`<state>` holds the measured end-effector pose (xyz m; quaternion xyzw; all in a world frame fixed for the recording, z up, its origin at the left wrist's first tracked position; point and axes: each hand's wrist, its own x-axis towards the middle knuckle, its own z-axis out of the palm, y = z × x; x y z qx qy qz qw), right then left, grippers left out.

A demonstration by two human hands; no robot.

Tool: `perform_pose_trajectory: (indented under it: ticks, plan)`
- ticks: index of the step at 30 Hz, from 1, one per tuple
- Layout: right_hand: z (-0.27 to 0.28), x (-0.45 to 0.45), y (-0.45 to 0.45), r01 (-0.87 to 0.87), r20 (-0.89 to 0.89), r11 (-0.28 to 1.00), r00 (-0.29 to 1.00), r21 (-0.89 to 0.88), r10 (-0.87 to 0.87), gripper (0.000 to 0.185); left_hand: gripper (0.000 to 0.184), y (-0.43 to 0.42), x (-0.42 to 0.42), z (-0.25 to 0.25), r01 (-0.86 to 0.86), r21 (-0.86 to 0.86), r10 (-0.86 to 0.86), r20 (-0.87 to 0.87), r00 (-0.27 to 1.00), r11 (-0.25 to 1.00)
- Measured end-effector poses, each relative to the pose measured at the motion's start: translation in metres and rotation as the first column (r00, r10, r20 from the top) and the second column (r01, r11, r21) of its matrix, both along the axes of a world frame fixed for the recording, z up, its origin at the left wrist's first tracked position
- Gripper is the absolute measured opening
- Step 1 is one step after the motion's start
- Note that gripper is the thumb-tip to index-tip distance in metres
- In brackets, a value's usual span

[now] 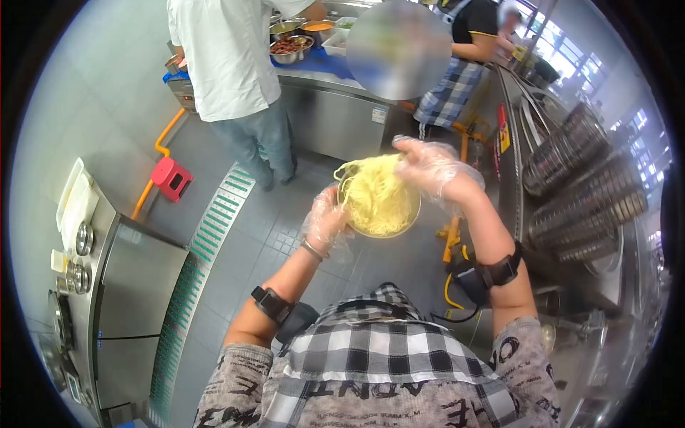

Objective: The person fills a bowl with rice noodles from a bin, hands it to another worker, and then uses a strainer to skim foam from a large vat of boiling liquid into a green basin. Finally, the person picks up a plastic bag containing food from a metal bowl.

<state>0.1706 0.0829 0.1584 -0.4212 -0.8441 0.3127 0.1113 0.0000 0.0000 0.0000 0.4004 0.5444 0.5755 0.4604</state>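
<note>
Both gloved arms are stretching forward here, elbows spreading wide — and the left hand is gripping the side of a bowl, which is sitting in front of the wearer and brimming with yellow noodles. The right hand is arching palm-down over the far right edge, fingers curling at the noodles (whether they are pinching any, one cannot tell) and covering part of the rim. Beyond, a person in a white shirt is standing at a counter; a red stool is sitting leftward, ribbed metal cylinders are crowding the right — well apart from the bowl.
</note>
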Motion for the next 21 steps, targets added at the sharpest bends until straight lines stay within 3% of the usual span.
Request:
perform_pose_trajectory:
  ticks: [2, 3, 5, 6, 7, 9, 10, 12, 13, 14, 15, 17, 18, 19, 21]
  plan:
    - [0.002, 0.003, -0.001, 0.169, 0.107, 0.885, 0.966, 0.434, -0.237, 0.040, 0.043, -0.009, 0.001, 0.007, -0.012, 0.110, -0.012, 0.218, 0.976, 0.994]
    - [-0.029, -0.030, 0.037, 0.164, 0.095, 0.909, 0.972, 0.382, -0.215, 0.040, 0.043, 0.009, -0.041, 0.000, -0.026, 0.058, 0.015, 0.195, 0.981, 0.998]
    - [-0.087, -0.034, 0.088, 0.091, 0.179, 0.996, 0.979, 0.017, -0.093, 0.031, 0.043, 0.025, -0.057, -0.005, -0.074, 0.050, 0.066, 0.154, 0.986, 0.996]
    - [-0.102, -0.042, 0.102, 0.040, 0.027, 0.948, 0.999, -0.315, -0.033, 0.033, 0.043, 0.041, -0.071, -0.010, -0.089, 0.063, 0.080, 0.131, 0.988, 0.994]
    - [-0.109, -0.043, 0.106, -0.049, -0.103, 0.793, 0.995, -0.607, -0.017, 0.034, 0.044, 0.060, -0.079, -0.029, -0.114, 0.073, 0.109, 0.068, 0.992, 0.991]
    - [-0.122, -0.066, 0.117, 0.077, -0.054, 0.814, 0.990, -0.576, -0.132, 0.033, 0.046, 0.096, -0.099, -0.066, -0.146, 0.073, 0.147, 0.002, 0.989, 0.987]
    - [-0.132, -0.076, 0.134, 0.069, -0.055, 0.814, 0.991, -0.577, -0.124, 0.033, 0.049, 0.114, -0.110, -0.070, -0.094, 0.117, 0.115, -0.183, 0.976, 0.989]
    - [-0.155, -0.099, 0.179, 0.133, 0.009, 0.848, 0.989, -0.513, -0.150, 0.031, 0.052, 0.154, -0.124, -0.065, -0.037, 0.153, 0.092, -0.369, 0.925, 0.988]
    - [-0.155, -0.109, 0.200, 0.123, -0.001, 0.853, 0.990, -0.507, -0.144, 0.031, 0.053, 0.165, -0.115, -0.013, -0.089, -0.062, 0.020, -0.704, 0.710, 0.994]
    - [-0.153, -0.121, 0.222, 0.134, 0.011, 0.858, 0.989, -0.496, -0.149, 0.031, 0.054, 0.179, -0.109, 0.026, -0.223, -0.238, -0.133, -0.905, 0.405, 0.945]
    - [-0.149, -0.130, 0.240, 0.149, 0.029, 0.858, 0.987, -0.491, -0.155, 0.030, 0.054, 0.196, -0.109, 0.045, -0.229, -0.237, -0.128, -0.904, 0.407, 0.944]
    - [-0.143, -0.148, 0.274, 0.123, -0.051, 0.845, 0.983, -0.520, -0.174, 0.029, 0.053, 0.229, -0.120, 0.067, -0.069, -0.381, -0.384, -0.923, -0.041, 0.922]
    - [-0.159, -0.152, 0.305, 0.020, -0.024, 0.933, 0.999, -0.359, -0.030, 0.027, 0.050, 0.241, -0.130, 0.061, -0.082, -0.172, -0.181, -0.976, -0.121, 0.982]
    - [-0.167, -0.161, 0.325, 0.137, -0.091, 0.877, 0.976, -0.461, -0.200, 0.026, 0.050, 0.254, -0.141, 0.062, -0.106, -0.178, -0.190, -0.975, -0.115, 0.978]
    - [-0.182, -0.177, 0.363, 0.306, -0.218, 0.701, 0.805, -0.644, -0.552, 0.027, 0.046, 0.262, -0.169, 0.073, -0.039, -0.201, -0.183, -0.945, 0.272, 0.979]
